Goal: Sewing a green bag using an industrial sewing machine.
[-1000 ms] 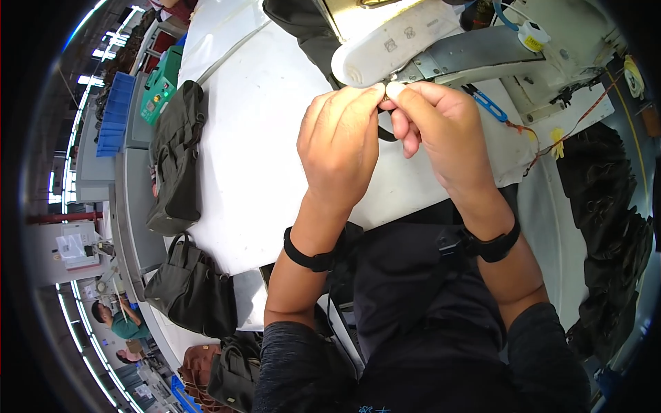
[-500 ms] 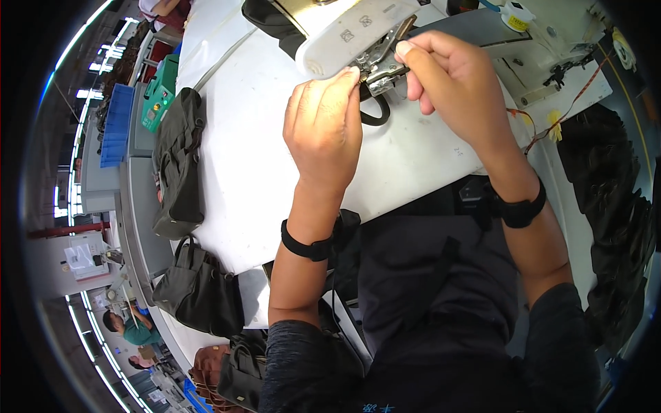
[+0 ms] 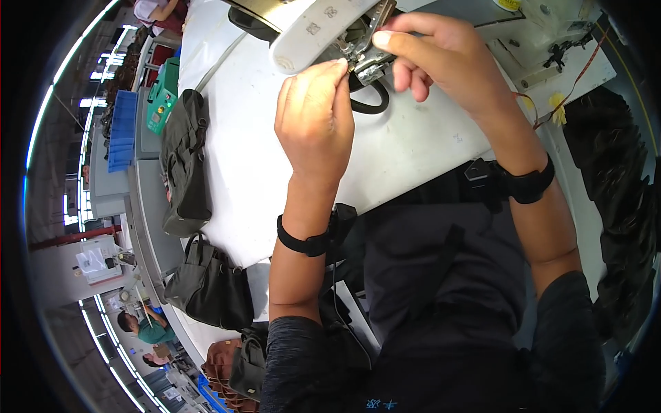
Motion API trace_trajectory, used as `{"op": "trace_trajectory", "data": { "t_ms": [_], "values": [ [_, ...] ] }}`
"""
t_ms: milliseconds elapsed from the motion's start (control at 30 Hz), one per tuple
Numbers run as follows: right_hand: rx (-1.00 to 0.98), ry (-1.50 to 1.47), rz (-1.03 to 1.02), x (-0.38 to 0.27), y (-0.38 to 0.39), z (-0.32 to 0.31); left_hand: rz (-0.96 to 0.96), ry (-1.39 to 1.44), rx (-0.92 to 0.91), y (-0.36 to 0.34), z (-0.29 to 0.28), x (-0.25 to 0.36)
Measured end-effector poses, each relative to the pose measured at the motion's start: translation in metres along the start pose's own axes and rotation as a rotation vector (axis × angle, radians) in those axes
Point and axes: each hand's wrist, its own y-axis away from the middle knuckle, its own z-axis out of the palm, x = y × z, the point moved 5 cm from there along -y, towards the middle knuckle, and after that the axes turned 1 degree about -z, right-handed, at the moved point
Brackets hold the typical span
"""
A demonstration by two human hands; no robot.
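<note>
A white sewing machine head (image 3: 313, 36) stands at the top of the view, with metal parts around its needle area. My left hand (image 3: 313, 124) is closed, thumb and fingertips pinched beside those metal parts; what they grip is hidden. Just right of the machine, my right hand (image 3: 441, 65) has thumb and forefinger pinched near a metal arm, the other fingers curled below. Whatever that pinch holds is too small to make out. A dark curved loop (image 3: 375, 103), like a bag handle or strap, sticks out below the metal parts between my hands.
Dark handbags (image 3: 186, 162) lie along the left of the white table (image 3: 413, 151), a brown bag (image 3: 222, 361) lower down. Dark material (image 3: 606, 206) hangs at the right. A green machine (image 3: 162, 96) and blue bin (image 3: 122, 131) stand far left; other people work beyond.
The view has shifted, so the machine sits further left and higher. Both hands stay beside its metal parts, and the right hand's lower fingers have curled slightly differently.
</note>
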Motion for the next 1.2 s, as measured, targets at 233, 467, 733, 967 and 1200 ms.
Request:
{"op": "trace_trajectory", "data": {
  "t_ms": [233,467,733,967,1200],
  "values": [
    [-0.102,-0.003,-0.025,-0.002,-0.011,0.000,-0.071,-0.010,-0.033,0.007,0.006,-0.009],
    [0.075,0.299,-0.474,-0.004,-0.015,0.005,0.051,0.069,-0.121,-0.007,-0.012,-0.009],
    [0.027,0.055,-0.115,-0.002,-0.010,0.007,0.114,0.028,-0.216,-0.015,-0.018,-0.005],
    [0.007,0.098,-0.096,0.008,-0.014,0.008,0.118,-0.029,-0.246,-0.019,-0.020,0.001],
    [-0.028,0.113,-0.100,-0.010,-0.009,0.011,0.099,-0.020,-0.251,-0.016,-0.018,-0.001]
  ]
}}
